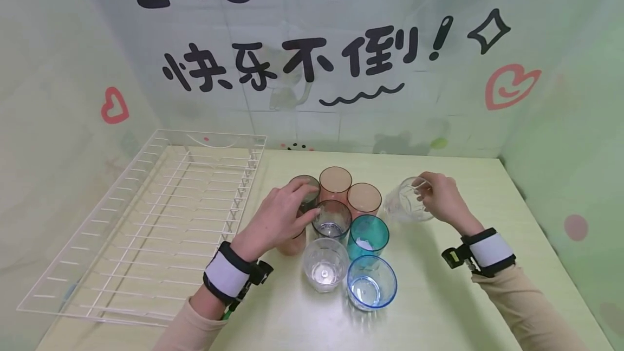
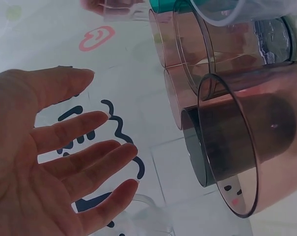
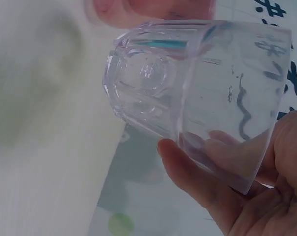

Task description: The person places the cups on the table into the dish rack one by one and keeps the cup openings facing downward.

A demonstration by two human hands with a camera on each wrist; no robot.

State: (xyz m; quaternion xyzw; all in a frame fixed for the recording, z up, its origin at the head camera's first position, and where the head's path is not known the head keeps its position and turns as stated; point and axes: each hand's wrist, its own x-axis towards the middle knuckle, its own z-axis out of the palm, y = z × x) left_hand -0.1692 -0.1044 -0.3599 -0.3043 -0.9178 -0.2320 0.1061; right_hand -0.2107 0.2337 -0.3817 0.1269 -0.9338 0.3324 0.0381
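My right hand point(image 1: 443, 202) pinches a clear plastic cup point(image 1: 402, 206) at its rim, between thumb and fingers. That cup tilts on its side, its faceted base pointing left in the head view. Over the cluster of cups hangs my left hand point(image 1: 275, 221), fingers loosely spread and holding nothing; in the left wrist view it is apart from the cups. Beneath or beside it are a dark grey cup point(image 1: 311, 199), a smoky cup point(image 1: 331, 221) and a partly hidden pinkish-brown cup point(image 1: 292, 245).
Two pink cups point(image 1: 335, 179) stand behind, with a teal cup point(image 1: 370, 232), another clear cup point(image 1: 325, 264) and a blue-rimmed cup point(image 1: 372, 286) towards the front. A white wire rack point(image 1: 161, 226) lies left on the pale table point(image 1: 463, 307). A printed wall covering point(image 1: 302, 123) rises behind.
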